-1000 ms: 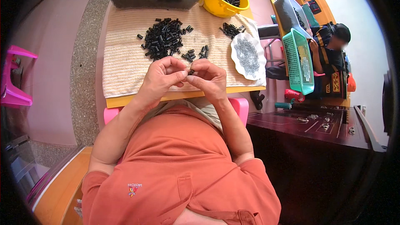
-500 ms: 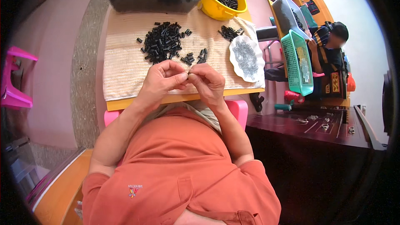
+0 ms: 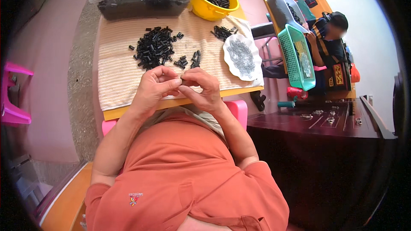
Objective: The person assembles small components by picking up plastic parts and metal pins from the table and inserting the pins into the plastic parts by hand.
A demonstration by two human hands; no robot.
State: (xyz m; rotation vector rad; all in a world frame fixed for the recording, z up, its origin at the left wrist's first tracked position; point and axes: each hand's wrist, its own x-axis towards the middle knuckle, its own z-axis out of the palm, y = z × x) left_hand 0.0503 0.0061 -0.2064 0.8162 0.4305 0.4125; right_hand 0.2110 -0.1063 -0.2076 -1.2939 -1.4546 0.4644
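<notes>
Above the near edge of the table, my left hand (image 3: 154, 89) and my right hand (image 3: 203, 88) meet at the fingertips. Left thumb and index finger pinch a tiny dark piece, mostly hidden. My right fingers are curled against the same spot, the right thumb lower. Just beyond my hands lie a few small black tubes (image 3: 195, 59), and past them a loose heap of black tubes (image 3: 155, 48). To the right, a white scalloped plate (image 3: 258, 63) carries many small clear pieces (image 3: 242, 56). A smaller group of black tubes (image 3: 221, 33) lies against its far side.
A striped towel (image 3: 114, 81) covers the table. At its far side stand a clear bin (image 3: 141, 11) and a yellow tub (image 3: 209, 12), both full of black tubes. Rightward, a person (image 3: 329, 38) sits by a green basket (image 3: 295, 72). A pink stool (image 3: 18, 96) stands left.
The whole view has shifted, so the table and my hands appear further left. My right thumb has come away from its index fingertip and sits lower.
</notes>
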